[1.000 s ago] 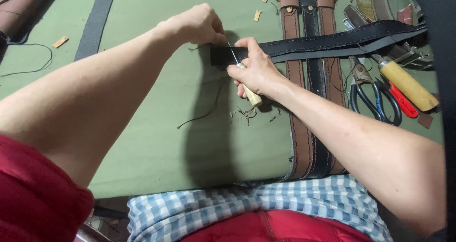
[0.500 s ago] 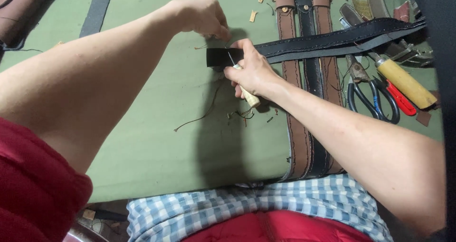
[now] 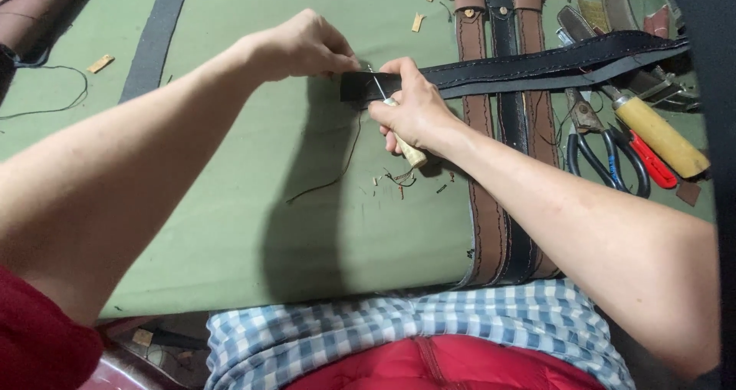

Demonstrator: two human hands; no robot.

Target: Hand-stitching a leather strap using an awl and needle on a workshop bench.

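On the green table, the left hand point(image 3: 303, 47) pinches the black strap point(image 3: 529, 67); the right hand point(image 3: 410, 108), fingers closed round the awl point(image 3: 399, 126), has moved its tip onto the strap end.

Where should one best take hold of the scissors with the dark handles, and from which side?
Probably the scissors are best taken by their handle loops, coming from the near side: the loops point toward the person, while the blades point away, beside the yellow-handled tool.
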